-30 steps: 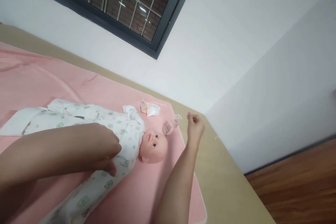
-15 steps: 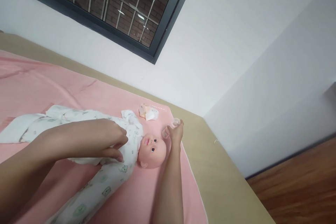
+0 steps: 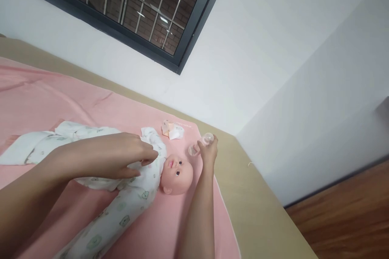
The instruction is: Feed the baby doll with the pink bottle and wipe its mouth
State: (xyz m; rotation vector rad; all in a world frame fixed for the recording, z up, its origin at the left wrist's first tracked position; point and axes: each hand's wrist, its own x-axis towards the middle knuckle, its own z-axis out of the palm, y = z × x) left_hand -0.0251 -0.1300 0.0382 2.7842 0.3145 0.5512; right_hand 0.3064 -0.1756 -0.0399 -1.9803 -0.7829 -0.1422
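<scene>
A baby doll [image 3: 176, 172] in a white printed romper [image 3: 121, 210] lies on a pink blanket [image 3: 45, 101], head toward the right. My left hand [image 3: 124, 158] rests on the doll's chest, fingers stretched toward its neck and holding nothing. Beyond the doll's head, my right hand [image 3: 208, 151] is closed on a small clear baby bottle [image 3: 200, 144] with a pinkish base. The bottle sits at the blanket's far right corner.
A small crumpled white and orange cloth [image 3: 172, 130] lies on the blanket past the doll's shoulder. The blanket covers a tan table [image 3: 258, 210] set against a white wall under a barred window [image 3: 136, 4]. Wooden floor [image 3: 349, 210] shows to the right.
My right hand came in from the bare table corner to the baby bottle and closed on it. My left hand shifted slightly toward the doll's neck.
</scene>
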